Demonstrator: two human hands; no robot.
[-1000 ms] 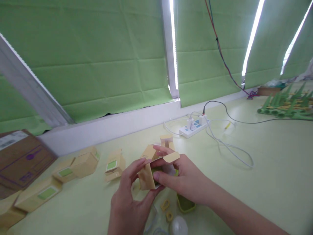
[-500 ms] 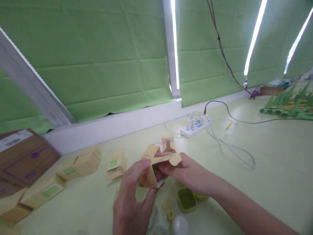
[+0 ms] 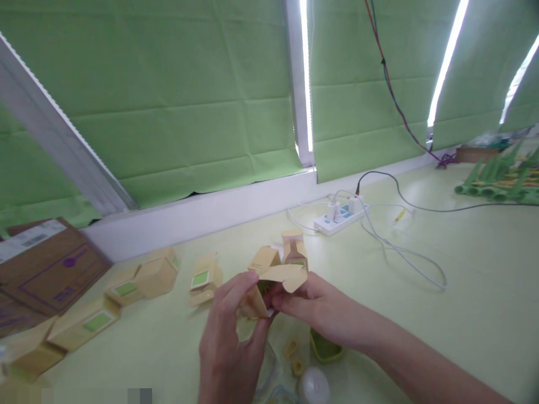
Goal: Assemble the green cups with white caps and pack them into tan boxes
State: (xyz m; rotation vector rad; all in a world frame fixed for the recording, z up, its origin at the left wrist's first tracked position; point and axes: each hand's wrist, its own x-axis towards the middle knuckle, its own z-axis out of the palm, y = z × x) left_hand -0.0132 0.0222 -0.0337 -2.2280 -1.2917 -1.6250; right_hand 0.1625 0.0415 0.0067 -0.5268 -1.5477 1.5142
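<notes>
Both hands hold a small tan cardboard box (image 3: 273, 278) with its flaps open, just above the pale green table (image 3: 463, 269). My left hand (image 3: 229, 342) grips the box's lower left side, fingers curled round it. My right hand (image 3: 314, 308) pinches the box from the right, under an open flap. Below the hands lie a small green tray (image 3: 324, 350), two small yellow rings (image 3: 291, 348) and a white round cap (image 3: 314, 386).
Several closed tan boxes with green labels (image 3: 155, 278) lie to the left, beside a brown carton (image 3: 46, 269). A white power strip (image 3: 343, 216) with trailing cables lies behind. Green cones (image 3: 497, 185) sit at the far right. Green blinds hang behind.
The box has tipped in my hands and its flap has swung up. My right fingers have slid from the box's front to under the flap. The green tray is now partly hidden behind my wrist.
</notes>
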